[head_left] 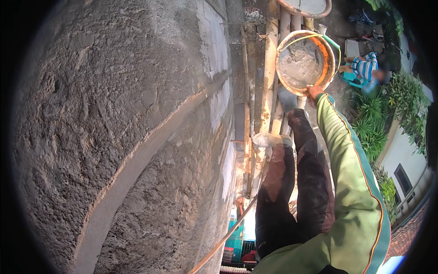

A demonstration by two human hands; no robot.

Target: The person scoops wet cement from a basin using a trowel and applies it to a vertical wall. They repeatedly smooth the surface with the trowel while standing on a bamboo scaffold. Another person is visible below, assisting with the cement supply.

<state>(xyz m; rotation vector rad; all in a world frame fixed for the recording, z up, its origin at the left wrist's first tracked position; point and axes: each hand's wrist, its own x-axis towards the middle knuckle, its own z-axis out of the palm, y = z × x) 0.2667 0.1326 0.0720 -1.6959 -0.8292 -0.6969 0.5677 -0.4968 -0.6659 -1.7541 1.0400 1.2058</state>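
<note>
My right hand (314,94), at the end of a green sleeve, is closed on the near rim of an orange bucket (329,64). Grey wet mortar (300,63) lies inside it, and the rim is smeared with the same stuff. A thin yellow handle with a green grip (331,42) crosses the bucket's far side. The bucket rests over bamboo poles (270,68), ahead of my feet. Nothing of my left hand shows.
Rough grey mortar covers the wall (114,91) on the left, with a smooth raised band (137,157) curving across it. Another mortar container (306,5) is farther ahead. A slanting wooden strip (223,238) is at lower left. Below right, a person in stripes (364,68) sits.
</note>
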